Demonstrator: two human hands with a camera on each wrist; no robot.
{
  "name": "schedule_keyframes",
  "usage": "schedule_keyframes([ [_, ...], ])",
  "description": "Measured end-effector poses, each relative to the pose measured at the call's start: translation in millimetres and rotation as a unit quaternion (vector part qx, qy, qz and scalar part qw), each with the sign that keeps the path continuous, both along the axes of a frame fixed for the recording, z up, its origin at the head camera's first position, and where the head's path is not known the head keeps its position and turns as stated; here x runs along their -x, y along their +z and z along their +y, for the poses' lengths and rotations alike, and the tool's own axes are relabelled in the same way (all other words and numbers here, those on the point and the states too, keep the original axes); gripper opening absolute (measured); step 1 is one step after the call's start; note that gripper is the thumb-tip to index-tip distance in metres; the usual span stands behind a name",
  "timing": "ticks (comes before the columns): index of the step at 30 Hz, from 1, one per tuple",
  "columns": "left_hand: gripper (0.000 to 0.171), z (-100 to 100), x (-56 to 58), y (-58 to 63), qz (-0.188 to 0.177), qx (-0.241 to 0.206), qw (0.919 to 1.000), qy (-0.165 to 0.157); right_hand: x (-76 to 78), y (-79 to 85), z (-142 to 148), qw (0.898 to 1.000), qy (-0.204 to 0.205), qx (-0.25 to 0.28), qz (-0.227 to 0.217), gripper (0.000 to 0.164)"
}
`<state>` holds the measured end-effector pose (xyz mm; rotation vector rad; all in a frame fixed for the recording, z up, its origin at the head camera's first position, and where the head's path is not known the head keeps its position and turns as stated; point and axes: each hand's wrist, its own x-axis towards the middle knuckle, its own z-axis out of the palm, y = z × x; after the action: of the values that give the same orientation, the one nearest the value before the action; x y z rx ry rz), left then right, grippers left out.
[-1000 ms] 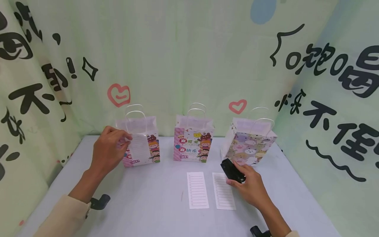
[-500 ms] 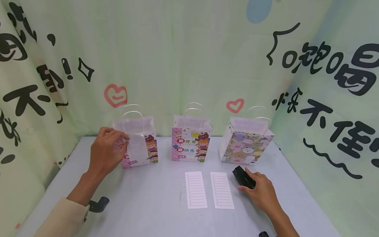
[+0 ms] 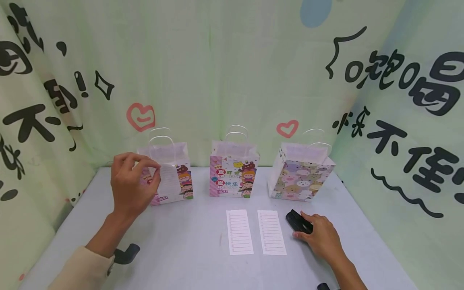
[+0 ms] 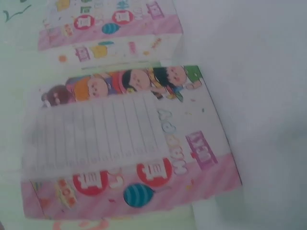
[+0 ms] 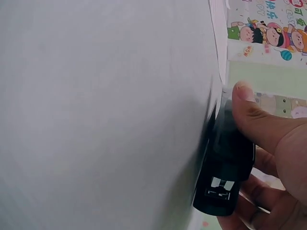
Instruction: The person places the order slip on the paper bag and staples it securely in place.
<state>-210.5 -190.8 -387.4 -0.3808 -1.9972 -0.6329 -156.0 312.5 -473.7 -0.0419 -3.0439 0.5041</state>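
My left hand is bent in front of the left paper gift bag, thumb and forefinger tips close together near the upper corner of a lined slip lying against the bag's front. Whether those fingers pinch anything is unclear. The left wrist view shows the lined slip flat on the bag front, with no fingers on it. On the right, my right hand holds a black stapler low at the tabletop. In the right wrist view, its thumb and fingers grip the stapler.
Another pink gift bag stands in the middle, and an animal-print gift bag on the right. Two lined slips, one left and one right, lie on the white table. A printed curtain surrounds the table.
My right hand has moved right and down with the stapler, away from the slips to the tabletop. My left hand has shifted slightly, its fingers raised a little.
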Motion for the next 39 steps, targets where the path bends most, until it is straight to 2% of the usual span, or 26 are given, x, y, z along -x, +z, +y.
schedule_keyframes([
  [8,0.018,35,3.7,6.8,-0.006,0.029,0.9978,-0.059,0.7,-1.1,0,1.000,-0.016,-0.003,-0.019,0.094],
  [14,0.019,64,12.7,3.5,-0.012,0.036,0.9940,-0.103,-4.3,-0.8,-9,0.999,-0.009,0.026,0.035,0.088],
  [17,0.019,78,18.0,3.1,-0.012,0.050,0.9917,-0.118,-4.3,2.5,-17,0.998,-0.005,0.045,0.041,0.086],
  [24,0.024,104,29.5,3.1,-0.015,0.081,0.9886,-0.126,-1.1,10.9,-44,0.997,0.014,0.067,0.033,0.086],
  [32,0.026,121,43.8,0.1,-0.074,0.131,0.9808,-0.123,1.3,13.5,-71,0.993,0.046,0.096,0.044,0.082],
  [39,0.021,124,55.5,1.4,-0.099,0.162,0.9746,-0.119,7.3,9.3,-93,0.990,0.083,0.102,0.043,0.083],
])
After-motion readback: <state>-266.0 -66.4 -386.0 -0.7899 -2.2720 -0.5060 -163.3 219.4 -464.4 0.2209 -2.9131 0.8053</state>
